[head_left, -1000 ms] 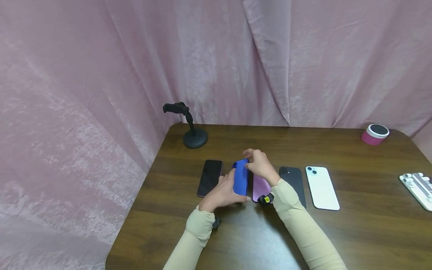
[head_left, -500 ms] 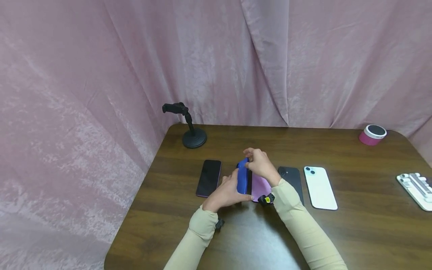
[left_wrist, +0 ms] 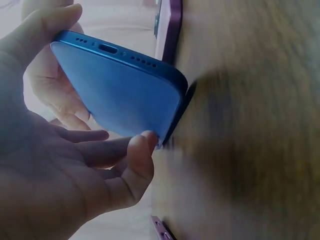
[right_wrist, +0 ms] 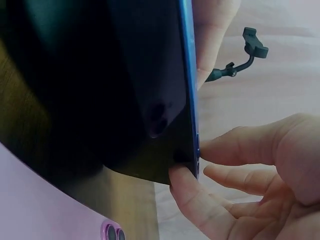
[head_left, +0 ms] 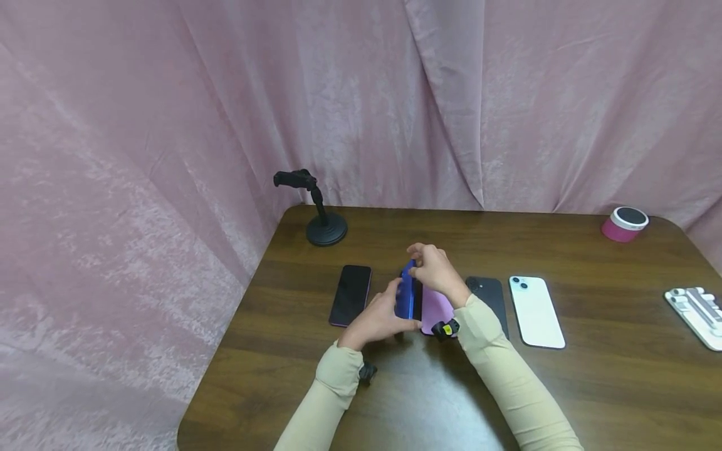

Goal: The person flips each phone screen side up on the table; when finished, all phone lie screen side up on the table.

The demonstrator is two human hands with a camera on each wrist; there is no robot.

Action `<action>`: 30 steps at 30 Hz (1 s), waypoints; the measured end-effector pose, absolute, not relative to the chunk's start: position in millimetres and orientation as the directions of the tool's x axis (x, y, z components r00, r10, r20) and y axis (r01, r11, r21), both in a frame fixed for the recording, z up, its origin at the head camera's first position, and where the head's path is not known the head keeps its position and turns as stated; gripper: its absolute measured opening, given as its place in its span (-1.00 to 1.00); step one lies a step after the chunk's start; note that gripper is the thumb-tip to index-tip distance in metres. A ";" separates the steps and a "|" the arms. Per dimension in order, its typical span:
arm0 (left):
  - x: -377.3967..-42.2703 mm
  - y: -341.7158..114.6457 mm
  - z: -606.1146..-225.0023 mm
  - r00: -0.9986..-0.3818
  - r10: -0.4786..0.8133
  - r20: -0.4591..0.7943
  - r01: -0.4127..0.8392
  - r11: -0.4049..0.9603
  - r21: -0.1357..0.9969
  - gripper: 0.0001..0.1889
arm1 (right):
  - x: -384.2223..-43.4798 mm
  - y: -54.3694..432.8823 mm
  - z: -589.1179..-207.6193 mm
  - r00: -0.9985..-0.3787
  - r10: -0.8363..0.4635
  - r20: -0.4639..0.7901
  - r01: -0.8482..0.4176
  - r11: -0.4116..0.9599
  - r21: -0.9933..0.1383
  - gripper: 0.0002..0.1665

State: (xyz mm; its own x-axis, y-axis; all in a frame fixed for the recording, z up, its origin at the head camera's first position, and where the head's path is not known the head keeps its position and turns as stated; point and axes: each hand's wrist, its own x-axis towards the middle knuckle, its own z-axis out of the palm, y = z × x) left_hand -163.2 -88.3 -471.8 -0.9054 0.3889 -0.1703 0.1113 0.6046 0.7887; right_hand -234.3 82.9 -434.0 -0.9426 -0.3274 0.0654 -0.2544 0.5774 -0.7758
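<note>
A blue phone (head_left: 407,297) stands steeply tilted on a long edge, its back facing left and its dark screen (right_wrist: 125,95) facing the lilac phone (head_left: 435,311). My left hand (head_left: 379,321) grips its near end; in the left wrist view the thumb lies on the upper edge beside the charging port, and curled fingers touch the back near the lower corner. At the far end, my right hand (head_left: 434,273) pinches the upper corner between thumb and finger, seen in the right wrist view. The lilac phone lies back up, partly hidden by my right wrist.
Left of the hands lies a phone with a black screen (head_left: 350,295). To the right are a black phone (head_left: 491,302) and a white phone (head_left: 536,312), backs up. A black stand (head_left: 326,229), a pink jar (head_left: 625,224) and a white folded holder (head_left: 697,315) are farther out.
The blue phone has tipped from showing its broad back to standing nearly on edge. My left hand has shifted slightly right with it; the right hand has stayed at the upper corner.
</note>
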 end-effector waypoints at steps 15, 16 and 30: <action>-157.4 -100.6 -465.1 -0.904 0.415 -0.101 0.147 0.526 0.838 -0.15 | -234.3 75.7 -445.0 -0.925 -0.381 0.014 -0.251 0.583 -0.772 -0.38; -156.8 -101.1 -465.1 -0.905 0.413 -0.102 0.142 0.521 0.842 -0.16 | -233.7 74.8 -445.8 -0.922 -0.387 0.009 -0.250 0.578 -0.777 -0.37; -154.1 -108.5 -464.0 -0.920 0.385 -0.069 0.116 0.439 0.891 -0.22 | -235.1 75.8 -453.2 -0.888 -0.460 -0.005 -0.252 0.496 -0.831 -0.35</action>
State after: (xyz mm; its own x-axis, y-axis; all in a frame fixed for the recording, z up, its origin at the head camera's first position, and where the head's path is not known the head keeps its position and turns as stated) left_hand -154.1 -108.5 -464.0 -0.9203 0.3849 -0.0695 0.1163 0.4389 0.8910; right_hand -235.1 75.8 -453.2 -0.8878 -0.4602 -0.0052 -0.2522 0.4960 -0.8309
